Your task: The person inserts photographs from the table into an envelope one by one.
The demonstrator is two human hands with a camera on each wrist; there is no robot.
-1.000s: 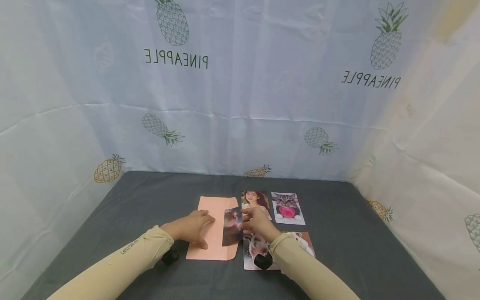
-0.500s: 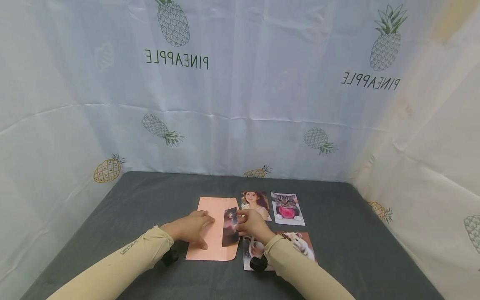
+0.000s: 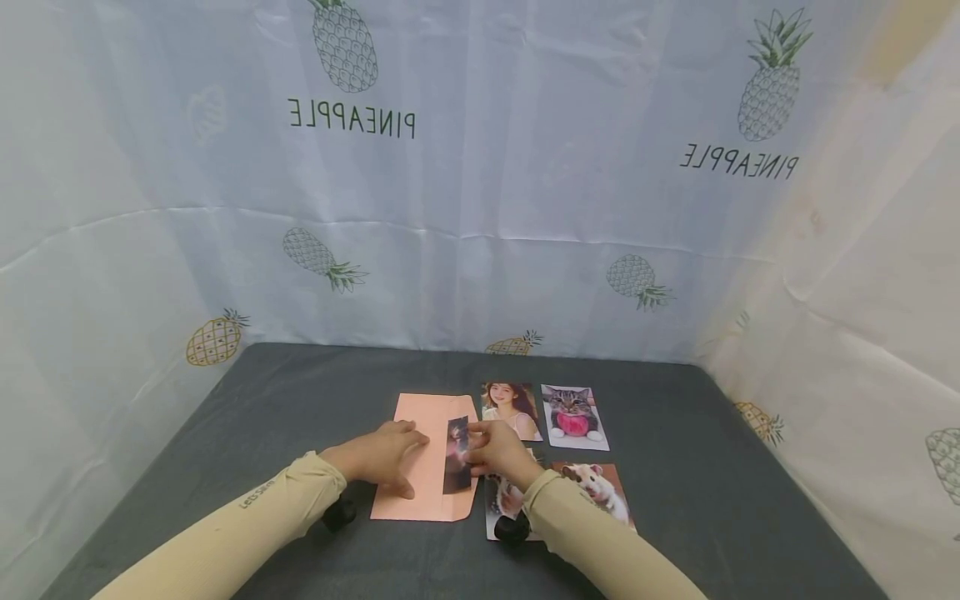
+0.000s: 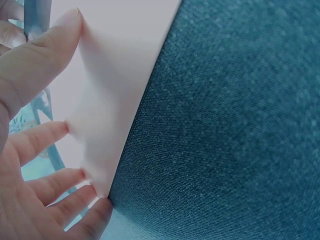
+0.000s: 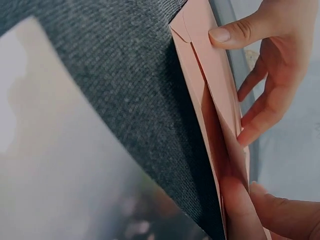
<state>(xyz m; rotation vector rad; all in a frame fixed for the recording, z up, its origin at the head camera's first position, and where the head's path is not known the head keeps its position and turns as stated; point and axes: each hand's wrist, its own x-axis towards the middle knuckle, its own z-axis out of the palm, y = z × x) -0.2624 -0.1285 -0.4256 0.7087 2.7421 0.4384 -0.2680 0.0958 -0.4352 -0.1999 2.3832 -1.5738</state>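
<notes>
A pink envelope [image 3: 427,408] lies flat on the dark table, its opening toward the right. My left hand [image 3: 380,458] rests on the envelope's left part with fingers spread; in the left wrist view its fingertips touch the paper [image 4: 120,65]. With my right hand [image 3: 504,454] I pinch the right edge of a dark photo [image 3: 455,462], whose left side is hidden inside the envelope. In the right wrist view the envelope's mouth [image 5: 212,125] gapes, and a finger [image 5: 240,205] of the right hand reaches into it.
Right of the envelope lie a portrait photo [image 3: 513,408], a cat photo [image 3: 573,417] and a hamster photo [image 3: 600,487]. Another photo [image 3: 504,500] is partly covered by the right wrist. A pineapple-print curtain [image 3: 465,292] hangs behind the grey-covered table [image 3: 300,383].
My right hand has moved left, and a narrower strip of the dark photo shows outside the envelope. The left hand has stayed in place.
</notes>
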